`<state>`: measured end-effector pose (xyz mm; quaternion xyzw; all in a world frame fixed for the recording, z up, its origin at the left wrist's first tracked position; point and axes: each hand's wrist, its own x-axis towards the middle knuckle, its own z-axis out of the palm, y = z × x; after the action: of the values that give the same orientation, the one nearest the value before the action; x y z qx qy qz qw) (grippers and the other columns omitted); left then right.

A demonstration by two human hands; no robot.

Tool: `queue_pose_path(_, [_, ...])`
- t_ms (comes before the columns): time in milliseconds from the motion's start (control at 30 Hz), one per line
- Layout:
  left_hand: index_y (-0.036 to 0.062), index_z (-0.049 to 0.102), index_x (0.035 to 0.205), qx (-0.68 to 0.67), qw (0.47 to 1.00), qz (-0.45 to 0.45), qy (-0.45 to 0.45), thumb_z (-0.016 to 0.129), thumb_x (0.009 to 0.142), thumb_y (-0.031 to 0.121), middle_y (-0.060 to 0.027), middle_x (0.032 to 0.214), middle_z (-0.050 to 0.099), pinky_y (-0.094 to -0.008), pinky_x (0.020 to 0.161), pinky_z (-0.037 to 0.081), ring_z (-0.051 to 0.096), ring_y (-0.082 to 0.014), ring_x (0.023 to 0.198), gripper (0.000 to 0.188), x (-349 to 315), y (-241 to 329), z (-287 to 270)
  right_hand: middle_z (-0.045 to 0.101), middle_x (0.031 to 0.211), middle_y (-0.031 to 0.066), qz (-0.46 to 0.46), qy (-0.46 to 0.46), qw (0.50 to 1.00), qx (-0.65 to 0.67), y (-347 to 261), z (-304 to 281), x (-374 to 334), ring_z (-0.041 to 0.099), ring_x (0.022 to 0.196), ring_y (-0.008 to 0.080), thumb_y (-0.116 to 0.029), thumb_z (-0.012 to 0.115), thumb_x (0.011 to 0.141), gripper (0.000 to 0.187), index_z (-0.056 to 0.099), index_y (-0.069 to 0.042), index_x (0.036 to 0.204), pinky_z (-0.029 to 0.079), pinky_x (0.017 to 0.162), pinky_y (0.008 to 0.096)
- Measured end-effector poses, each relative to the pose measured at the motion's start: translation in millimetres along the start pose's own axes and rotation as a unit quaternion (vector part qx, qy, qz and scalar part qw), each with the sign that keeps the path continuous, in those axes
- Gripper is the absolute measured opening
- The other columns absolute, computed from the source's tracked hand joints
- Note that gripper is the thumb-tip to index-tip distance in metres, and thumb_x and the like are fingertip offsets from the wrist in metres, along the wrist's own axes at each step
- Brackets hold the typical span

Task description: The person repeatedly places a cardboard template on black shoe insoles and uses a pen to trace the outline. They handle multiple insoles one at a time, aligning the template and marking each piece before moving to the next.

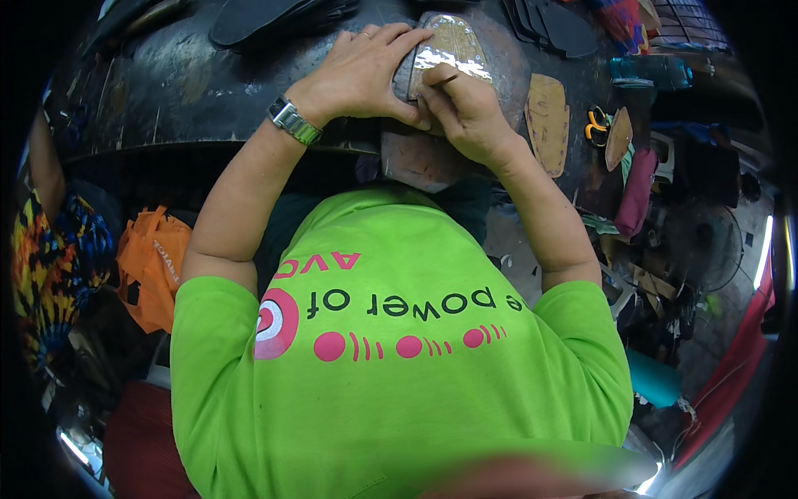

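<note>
Fingers [406, 40] spread, the left hand [357, 75] lies at the edge of a shiny, tongue-shaped brown piece [453, 37]; the right hand [471, 115] pinches a thin dark stick [447, 81] over it. The piece rests on a rounded slab [509, 66] on the hard black bench [199, 100], left of a flat, dull brown piece [547, 125] and orange-handled scissors [596, 127]

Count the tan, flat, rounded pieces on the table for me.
3: a glossy piece by the right grip, a duller piece farther right, and a smaller piece beside the orange-handled scissors. Others may be hidden.
</note>
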<state>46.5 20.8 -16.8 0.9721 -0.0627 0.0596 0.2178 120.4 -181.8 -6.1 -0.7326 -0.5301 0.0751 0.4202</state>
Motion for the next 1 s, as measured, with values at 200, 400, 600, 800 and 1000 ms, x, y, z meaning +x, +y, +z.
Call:
queue_pose_path(200, [0.0168, 0.041, 0.153, -0.001, 0.999, 0.019, 0.026, 0.087, 0.063, 0.052, -0.0173, 0.15, 0.048, -0.0469, 0.108, 0.039, 0.049, -0.0375, 0.134, 0.107, 2, 3, -6, 0.065, 0.084, 0.0164, -0.033, 0.031, 0.998, 0.044, 2, 2, 4, 0.067, 0.075, 0.0337, -0.008, 0.067, 0.093, 0.012, 0.058, -0.003, 0.1, 0.051, 0.066, 0.0406])
queue_pose_path(400, [0.0038, 0.038, 0.151, -0.012, 0.998, 0.007, -0.06, 0.085, 0.064, 0.054, -0.0224, 0.148, 0.046, -0.0485, 0.109, 0.038, 0.047, -0.0389, 0.134, 0.111, 5, 14, -25, 0.066, 0.083, 0.0187, 0.12, -0.001, 0.992, 0.049, 4, 4, 6, 0.066, 0.075, 0.0274, -0.012, 0.059, 0.097, 0.012, 0.061, -0.002, 0.103, 0.052, 0.07, 0.0373])
queue_pose_path(600, [0.0053, 0.037, 0.152, -0.03, 0.997, 0.008, -0.068, 0.087, 0.066, 0.046, -0.022, 0.147, 0.047, -0.0486, 0.11, 0.037, 0.046, -0.0391, 0.134, 0.108, 4, 20, -32, 0.057, 0.078, 0.022, 0.013, 0.045, 0.994, 0.094, -5, 6, 12, 0.06, 0.074, 0.0413, -0.004, 0.06, 0.089, 0.007, 0.056, -0.004, 0.093, 0.049, 0.068, 0.0472])
queue_pose_path(800, [0.0035, 0.038, 0.151, -0.006, 0.998, 0.009, -0.07, 0.086, 0.067, 0.048, -0.0241, 0.145, 0.047, -0.0493, 0.11, 0.037, 0.045, -0.0392, 0.135, 0.107, 8, 20, -31, 0.061, 0.085, 0.0239, -0.072, 0.032, 0.997, 0.006, 0, 17, 12, 0.063, 0.081, 0.0431, -0.003, 0.058, 0.09, 0.01, 0.056, -0.001, 0.1, 0.05, 0.071, 0.0457])
queue_pose_path(1000, [0.003, 0.038, 0.151, -0.02, 0.997, 0.01, -0.073, 0.086, 0.064, 0.056, -0.024, 0.146, 0.047, -0.0481, 0.112, 0.036, 0.044, -0.0401, 0.136, 0.113, 8, 23, -32, 0.064, 0.088, 0.0211, 0.097, 0.193, 0.976, -0.004, 15, -16, 19, 0.063, 0.082, 0.0396, -0.005, 0.057, 0.093, 0.009, 0.061, -0.001, 0.1, 0.051, 0.072, 0.04])
